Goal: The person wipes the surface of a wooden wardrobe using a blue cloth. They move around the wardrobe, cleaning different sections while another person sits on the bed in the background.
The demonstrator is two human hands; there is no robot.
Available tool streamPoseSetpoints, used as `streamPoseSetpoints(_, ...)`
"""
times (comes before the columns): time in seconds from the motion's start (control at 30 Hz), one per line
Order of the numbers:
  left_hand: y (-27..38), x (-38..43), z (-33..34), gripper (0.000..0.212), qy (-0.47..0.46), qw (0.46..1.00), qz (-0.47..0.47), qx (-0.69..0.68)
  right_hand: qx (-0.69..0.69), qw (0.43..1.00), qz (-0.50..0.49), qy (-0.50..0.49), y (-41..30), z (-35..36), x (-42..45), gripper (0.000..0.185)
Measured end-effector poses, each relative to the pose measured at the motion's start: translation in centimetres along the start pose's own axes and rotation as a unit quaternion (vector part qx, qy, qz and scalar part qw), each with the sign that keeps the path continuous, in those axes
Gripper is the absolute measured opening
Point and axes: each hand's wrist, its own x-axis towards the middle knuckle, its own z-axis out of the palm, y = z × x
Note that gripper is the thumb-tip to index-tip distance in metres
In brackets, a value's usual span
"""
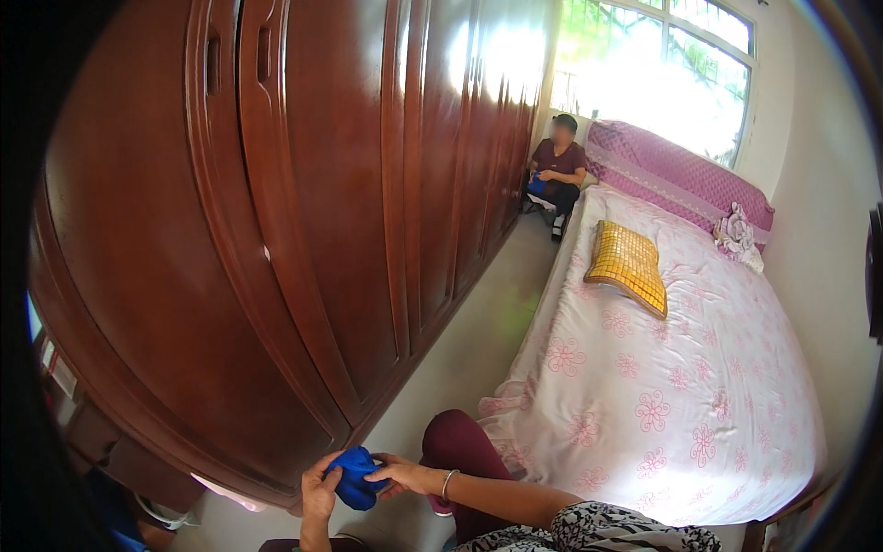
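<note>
Near the bottom of the head view, my left hand [321,486] grips the left side of a bundle of blue fabric [356,483]. From the right, my right hand [400,476] pinches the same cloth between thumb and fingers, and a silver bangle [450,485] circles that wrist. The bundle is held above the floor, beside my bent knee in maroon trousers [459,441]. What the fabric forms cannot be told.
A tall reddish-brown wooden wardrobe [331,207] lines the left. To the right stands a bed with a flowered sheet [621,414], bearing a yellow tiled pillow [628,265]. At the aisle's far end a seated person [562,162] holds blue cloth [537,183].
</note>
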Motion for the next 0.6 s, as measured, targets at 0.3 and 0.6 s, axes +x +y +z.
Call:
streamPoseSetpoints(0.3,-2.8,-2.9,0.2,0.033,0.110,0.991,0.013,-0.072,-0.097,0.991,-0.054,0.076,1.0,0.3,-0.2,0.049)
streamPoseSetpoints(0.6,-0.9,-5.6,4.5,0.042,0.133,0.977,-0.037,-0.164,-0.409,0.846,-0.317,0.130,2.8,-2.1,1.8,0.042)
